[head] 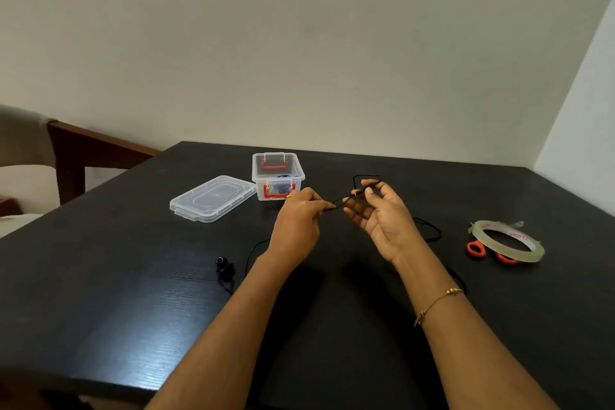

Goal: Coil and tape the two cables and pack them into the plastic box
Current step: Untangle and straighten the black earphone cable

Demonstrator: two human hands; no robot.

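On the left half of the dark surface [100, 276] the clear lid [213, 198] lay flat, set just beside the box [278, 176] so the box stood open for packing. The box sat toward the far edge with its red latches hanging down; something dark and blue showed inside, probably one cable already packed, though that could not be told for sure.

Nearer the front, a small black plug end [224, 268] of the cable [346, 200] rested loose on the surface. The cable's slack ran from there under the forearms and looped out again to the right.

The left hand [298, 223] pinched the cable between thumb and fingertips. The right hand [379, 216], palm up with fingers half curled, held a loop of it near its fingertips. The hands hung a little apart above the middle of the surface, seemingly so that turns could be fed from one to the other; the coil was barely begun.

Toward the right edge the tape [509, 240] lay on top of orange scissors [479, 250], within the right hand's reach for binding the coil.
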